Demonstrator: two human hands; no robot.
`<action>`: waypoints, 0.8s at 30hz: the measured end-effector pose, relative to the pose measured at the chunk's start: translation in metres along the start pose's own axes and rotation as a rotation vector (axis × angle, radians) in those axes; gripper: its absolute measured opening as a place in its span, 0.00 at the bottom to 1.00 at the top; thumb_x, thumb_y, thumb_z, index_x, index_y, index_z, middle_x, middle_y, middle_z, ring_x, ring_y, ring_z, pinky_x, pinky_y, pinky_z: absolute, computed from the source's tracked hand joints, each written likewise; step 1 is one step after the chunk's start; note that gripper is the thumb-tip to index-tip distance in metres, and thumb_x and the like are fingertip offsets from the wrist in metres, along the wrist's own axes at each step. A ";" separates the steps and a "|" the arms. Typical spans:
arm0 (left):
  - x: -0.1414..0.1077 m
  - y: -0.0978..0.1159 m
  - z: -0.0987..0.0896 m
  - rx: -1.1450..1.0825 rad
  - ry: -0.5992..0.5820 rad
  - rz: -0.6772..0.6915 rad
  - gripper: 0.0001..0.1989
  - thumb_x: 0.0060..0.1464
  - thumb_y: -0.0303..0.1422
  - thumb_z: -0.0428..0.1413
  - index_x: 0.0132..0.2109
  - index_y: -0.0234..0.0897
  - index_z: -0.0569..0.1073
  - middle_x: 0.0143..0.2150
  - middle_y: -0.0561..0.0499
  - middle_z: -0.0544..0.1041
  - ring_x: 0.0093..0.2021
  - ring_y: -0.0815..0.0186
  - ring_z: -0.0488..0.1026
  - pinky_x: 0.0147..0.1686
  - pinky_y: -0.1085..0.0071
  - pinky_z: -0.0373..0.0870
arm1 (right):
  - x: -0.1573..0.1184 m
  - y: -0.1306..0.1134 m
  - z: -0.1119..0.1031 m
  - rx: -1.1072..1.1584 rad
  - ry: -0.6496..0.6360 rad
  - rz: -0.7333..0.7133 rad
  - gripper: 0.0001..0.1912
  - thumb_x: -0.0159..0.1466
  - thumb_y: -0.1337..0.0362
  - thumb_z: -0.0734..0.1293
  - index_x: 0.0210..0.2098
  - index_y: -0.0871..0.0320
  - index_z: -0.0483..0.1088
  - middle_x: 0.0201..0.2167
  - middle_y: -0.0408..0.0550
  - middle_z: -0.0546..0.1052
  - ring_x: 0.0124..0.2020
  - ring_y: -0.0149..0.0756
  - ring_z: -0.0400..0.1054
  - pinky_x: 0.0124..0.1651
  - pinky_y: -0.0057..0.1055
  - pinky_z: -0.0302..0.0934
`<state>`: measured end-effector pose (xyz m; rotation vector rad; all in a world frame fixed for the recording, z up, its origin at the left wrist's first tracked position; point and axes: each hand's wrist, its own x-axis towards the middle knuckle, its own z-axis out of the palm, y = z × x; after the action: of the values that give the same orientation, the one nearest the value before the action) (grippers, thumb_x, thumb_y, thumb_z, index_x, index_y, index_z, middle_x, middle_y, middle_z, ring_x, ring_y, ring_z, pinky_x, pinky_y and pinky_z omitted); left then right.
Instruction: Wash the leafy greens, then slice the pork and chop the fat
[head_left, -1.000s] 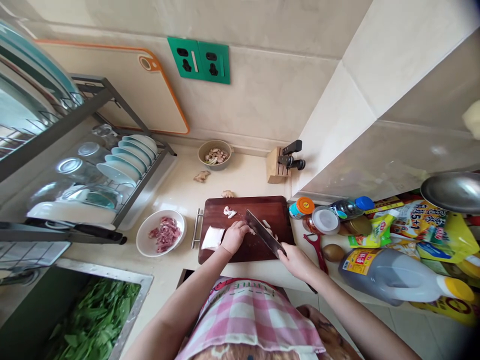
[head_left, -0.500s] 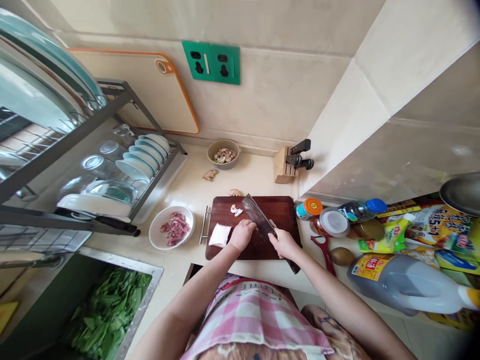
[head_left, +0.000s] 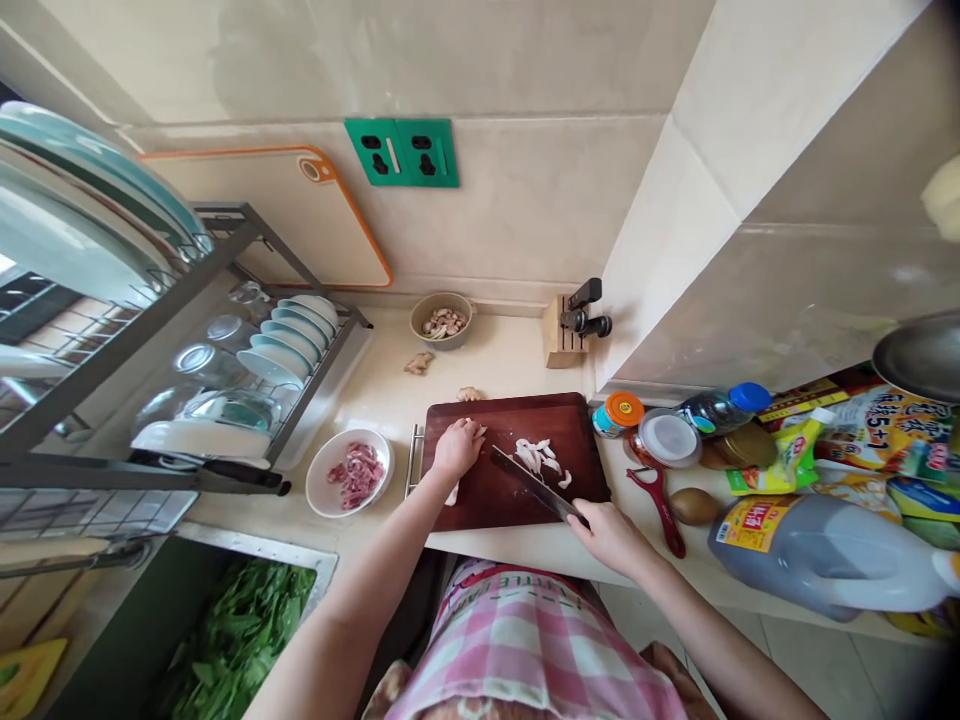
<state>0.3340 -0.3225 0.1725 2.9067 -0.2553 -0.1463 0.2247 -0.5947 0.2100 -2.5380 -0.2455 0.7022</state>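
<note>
My right hand [head_left: 611, 538] grips a wide-bladed kitchen knife [head_left: 529, 480], its blade slanting up and left across a dark red wooden cutting board [head_left: 495, 505]. Beside the blade, on its right, lies a loose group of thin white strips [head_left: 536, 457]; I cannot tell their kind. Over the board's upper left is my left hand [head_left: 459, 448], fingers bent together and pointing right. Whatever they pinch is hidden. A white slab [head_left: 452, 493] shows only in part under my left wrist.
Left of the board stands a white bowl [head_left: 351, 472] of sliced raw meat. Ginger [head_left: 418, 363] and a colander [head_left: 442, 320] with mushroom-like pieces are behind. A knife block [head_left: 564, 335], jars, a red peeler [head_left: 664, 510] and a large jug [head_left: 810, 550] line the right. Leafy greens [head_left: 244, 630] fill the sink.
My left hand has moved left and up, away from the blade to the small pale pieces. The knife has shifted down and right, uncovering the white strips. The view has tilted slightly.
</note>
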 end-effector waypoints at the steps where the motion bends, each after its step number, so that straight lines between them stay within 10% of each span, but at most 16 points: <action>1: 0.003 -0.002 0.001 0.045 -0.032 0.018 0.08 0.55 0.31 0.47 0.38 0.35 0.70 0.36 0.46 0.71 0.38 0.63 0.69 0.39 0.70 0.65 | 0.002 0.001 0.001 -0.007 0.010 0.009 0.13 0.62 0.59 0.53 0.29 0.57 0.65 0.25 0.45 0.73 0.26 0.32 0.65 0.28 0.26 0.46; 6: 0.006 0.011 0.001 0.056 -0.105 0.063 0.08 0.51 0.25 0.48 0.36 0.33 0.70 0.35 0.45 0.72 0.37 0.62 0.70 0.39 0.68 0.65 | 0.005 0.009 -0.003 0.030 0.082 0.140 0.12 0.62 0.61 0.54 0.31 0.58 0.65 0.28 0.47 0.74 0.30 0.32 0.66 0.30 0.25 0.47; 12: -0.012 0.050 0.010 -0.159 -0.133 0.469 0.09 0.56 0.29 0.47 0.38 0.38 0.72 0.36 0.49 0.73 0.39 0.66 0.68 0.42 0.70 0.64 | -0.002 0.007 -0.006 0.110 0.070 0.173 0.12 0.62 0.61 0.53 0.30 0.58 0.64 0.27 0.46 0.73 0.29 0.31 0.65 0.30 0.25 0.47; 24: -0.023 0.053 0.033 -0.147 -0.050 0.465 0.10 0.57 0.29 0.47 0.39 0.37 0.73 0.39 0.48 0.72 0.40 0.66 0.67 0.43 0.69 0.65 | -0.009 0.004 -0.017 -0.036 -0.051 0.125 0.13 0.63 0.61 0.53 0.32 0.58 0.65 0.27 0.48 0.74 0.30 0.33 0.67 0.29 0.26 0.47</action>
<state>0.2993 -0.3758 0.1540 2.6171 -0.8745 -0.1517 0.2259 -0.6077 0.2244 -2.5889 -0.1184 0.8185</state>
